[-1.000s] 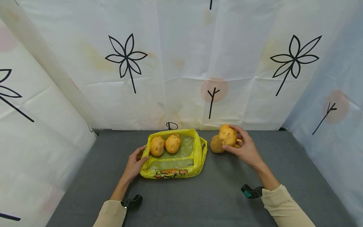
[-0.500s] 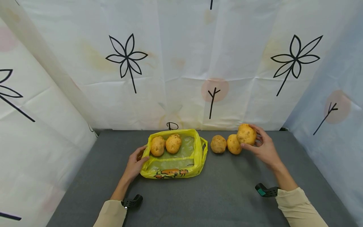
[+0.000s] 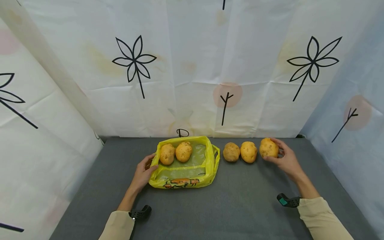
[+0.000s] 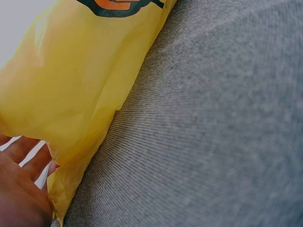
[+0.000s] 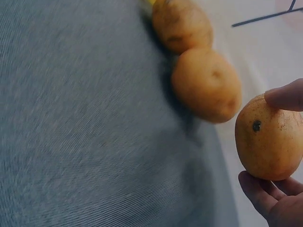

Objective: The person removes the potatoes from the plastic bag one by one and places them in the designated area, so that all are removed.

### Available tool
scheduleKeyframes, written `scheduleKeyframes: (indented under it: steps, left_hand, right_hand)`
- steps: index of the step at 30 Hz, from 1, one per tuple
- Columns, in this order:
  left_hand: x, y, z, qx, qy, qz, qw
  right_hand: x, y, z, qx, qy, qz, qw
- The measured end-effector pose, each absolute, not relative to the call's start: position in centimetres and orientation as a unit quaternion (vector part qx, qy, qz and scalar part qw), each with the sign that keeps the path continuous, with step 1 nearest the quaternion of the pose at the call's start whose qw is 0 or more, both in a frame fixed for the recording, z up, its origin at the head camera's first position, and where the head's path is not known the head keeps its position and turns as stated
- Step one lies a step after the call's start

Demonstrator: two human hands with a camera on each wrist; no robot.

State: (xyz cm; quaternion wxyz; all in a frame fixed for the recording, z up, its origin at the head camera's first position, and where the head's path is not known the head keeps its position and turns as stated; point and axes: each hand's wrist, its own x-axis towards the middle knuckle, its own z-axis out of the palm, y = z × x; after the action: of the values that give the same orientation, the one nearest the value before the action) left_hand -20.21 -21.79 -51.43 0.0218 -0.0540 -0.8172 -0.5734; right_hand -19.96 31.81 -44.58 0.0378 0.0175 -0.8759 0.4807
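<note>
Grey tabletop (image 3: 216, 213) beneath, held the yellow plastic bag (image 3: 180, 183), bagged potatoes (image 3: 167, 154) inside, by its left side in the thumb-and-finger grip of the left hand (image 3: 143, 170), and clasped the rightmost potato (image 3: 268, 148) in the right hand (image 3: 285, 159), thumb and fingers parted only to its width, just right of two loose potatoes (image 3: 248, 152).

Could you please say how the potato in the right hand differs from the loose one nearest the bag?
The held potato looks yellower, while the bag-side potato looks duller and browner. The held potato is gripped by the right hand, whereas the bag-side potato rests unheld on the table. Both are outside the yellow bag.
</note>
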Motion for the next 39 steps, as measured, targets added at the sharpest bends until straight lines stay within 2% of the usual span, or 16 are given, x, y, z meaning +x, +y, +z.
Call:
scheduleKeyframes:
  steps: [7,16,25,39]
  left_hand:
    - [-20.2,-21.7,-51.2,-0.047,-0.818,-0.573,0.015]
    - [-20.2,-21.5,-50.9,-0.050,-0.814,-0.578,0.010]
    - [-18.5,-20.3,-47.6,-0.046,-0.818,-0.573,0.004]
    - [-20.1,-21.6,-51.1,-0.049,-0.813,-0.580,0.017]
  right_hand:
    - [-20.7,32.5,-46.4,-0.005,-0.885,0.465,-0.001]
    - [-21.2,32.8,-47.4,0.000,-0.885,0.466,-0.010]
    - [-21.3,32.7,-47.4,0.000,-0.884,0.467,-0.016]
    - [-21.5,32.9,-47.4,-0.007,-0.889,0.457,-0.026]
